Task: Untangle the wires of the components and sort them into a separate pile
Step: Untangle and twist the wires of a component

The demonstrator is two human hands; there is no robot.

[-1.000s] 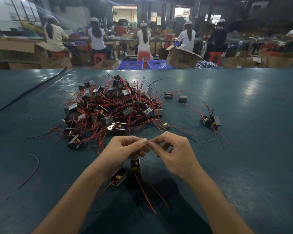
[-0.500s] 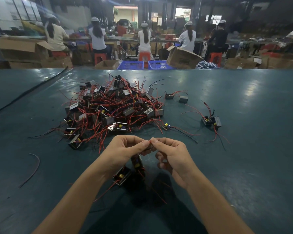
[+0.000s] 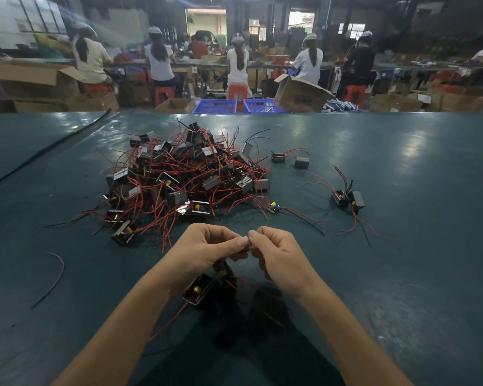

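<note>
At the near centre of the green tabletop (image 3: 402, 274), both hands are held together, fingertips touching. Left hand (image 3: 207, 249): fingers curled, thumb and forefinger pinching a short dark wire end (image 3: 247, 248). Right hand (image 3: 276, 254): curled likewise, pinching the same wire end from the other side.

Directly under the hands are two components (image 3: 197, 291), black-cased with yellow parts showing, and red leads trail from them toward the viewer. Cannot tell whether they rest on the tabletop or hang from the wires.

Beyond the hands is the tangled pile (image 3: 184, 179) of components, red and black leads knotted through it.

Right of the pile and well apart from it is a sorted pair (image 3: 346, 197), the two touching each other. A single bare board (image 3: 273, 208) lies just off the pile's near right edge. Two small units (image 3: 278, 157) lie by the pile's far right side.

A loose wire (image 3: 56, 274) lies curved on the tabletop at left.
</note>
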